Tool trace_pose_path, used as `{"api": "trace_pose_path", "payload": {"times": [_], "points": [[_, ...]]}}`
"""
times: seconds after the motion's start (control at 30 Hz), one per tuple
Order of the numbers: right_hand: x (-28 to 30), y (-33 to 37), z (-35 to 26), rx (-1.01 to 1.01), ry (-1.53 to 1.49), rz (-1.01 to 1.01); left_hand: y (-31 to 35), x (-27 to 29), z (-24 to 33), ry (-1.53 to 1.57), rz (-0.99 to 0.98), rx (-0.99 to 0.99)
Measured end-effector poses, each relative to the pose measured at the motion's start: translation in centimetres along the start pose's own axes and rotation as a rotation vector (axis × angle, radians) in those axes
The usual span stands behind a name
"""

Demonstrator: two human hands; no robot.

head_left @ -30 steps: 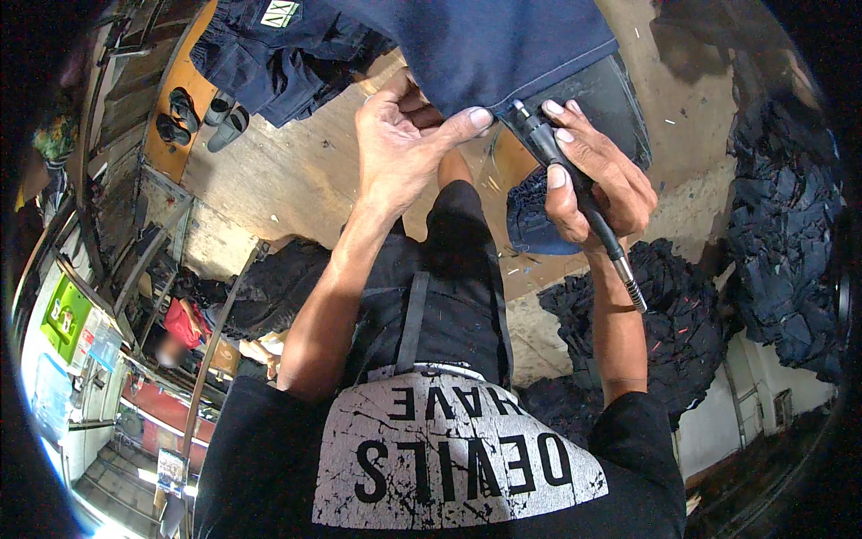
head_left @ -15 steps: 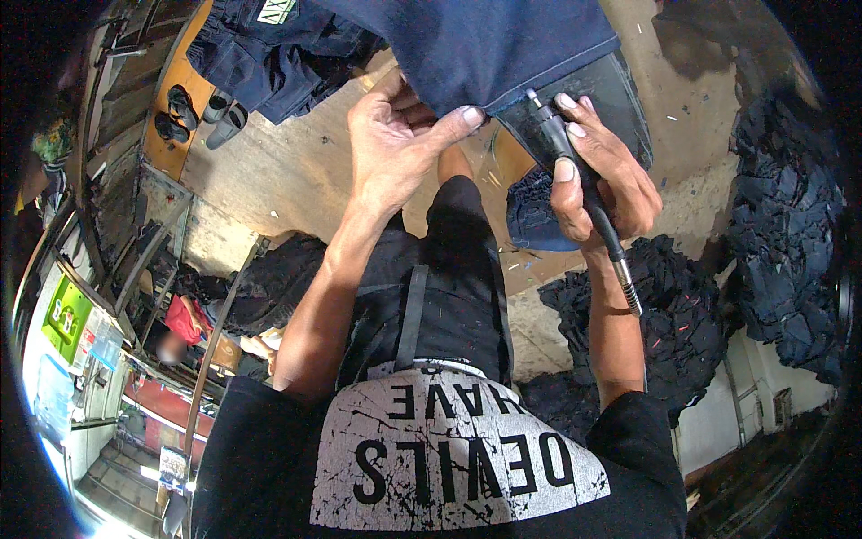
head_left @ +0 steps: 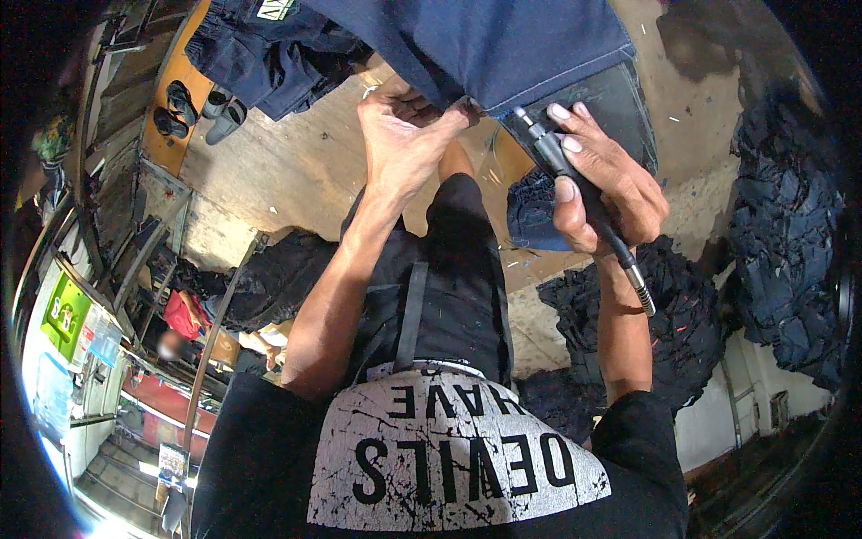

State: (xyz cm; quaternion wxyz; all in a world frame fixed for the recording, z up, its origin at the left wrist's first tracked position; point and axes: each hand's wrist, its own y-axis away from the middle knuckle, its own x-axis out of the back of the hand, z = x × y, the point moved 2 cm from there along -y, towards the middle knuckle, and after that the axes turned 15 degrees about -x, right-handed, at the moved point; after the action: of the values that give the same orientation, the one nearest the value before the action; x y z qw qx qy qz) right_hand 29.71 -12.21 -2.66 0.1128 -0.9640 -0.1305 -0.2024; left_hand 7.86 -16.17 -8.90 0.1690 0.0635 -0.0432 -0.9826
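Observation:
A navy denim garment (head_left: pixel 548 45) with a stitched hem lies over a flat dark board (head_left: pixel 584 108) in front of me. My left hand (head_left: pixel 395 144) is closed on the garment's near-left hem corner, thumb on top; its other fingertips are partly hidden beneath. In my right hand (head_left: pixel 620 193) is a black pen-shaped rotary tool handpiece (head_left: pixel 546 148), with a cable and metal spring sleeve trailing back toward my forearm. The tool's pale rounded tip points at the hem, just short of it, over the board. I cannot tell whether it touches.
Folded dark trousers (head_left: pixel 269 63) lie at the far left, with sandals (head_left: pixel 224 121) beside them. Another blue garment (head_left: pixel 534 211) sits below the board. Heaps of black cloth pieces (head_left: pixel 781 234) fill the right side. A person in red (head_left: pixel 184 314) is at the left.
The garment and board have shifted slightly to the right and nearer. My left hand has followed with the hem, its thumb now more tucked. The tool tip has drawn a little back from the hem.

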Motion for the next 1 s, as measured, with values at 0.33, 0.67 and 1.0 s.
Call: {"api": "trace_pose_path", "payload": {"times": [0.33, 0.67, 1.0], "points": [[-0.21, -0.18, 0.17, 0.023, 0.03, -0.02, -0.09, 0.6, -0.77, -0.099, -0.018, 0.039], [-0.22, 0.01, 0.3, 0.037, 0.029, -0.094, 0.09, 0.29, -0.64, -0.073, 0.03, 0.071], [-0.07, 0.19, 0.76, 0.039, 0.013, -0.007, 0.09, 0.46, -0.98, -0.08, 0.021, 0.067]]}}
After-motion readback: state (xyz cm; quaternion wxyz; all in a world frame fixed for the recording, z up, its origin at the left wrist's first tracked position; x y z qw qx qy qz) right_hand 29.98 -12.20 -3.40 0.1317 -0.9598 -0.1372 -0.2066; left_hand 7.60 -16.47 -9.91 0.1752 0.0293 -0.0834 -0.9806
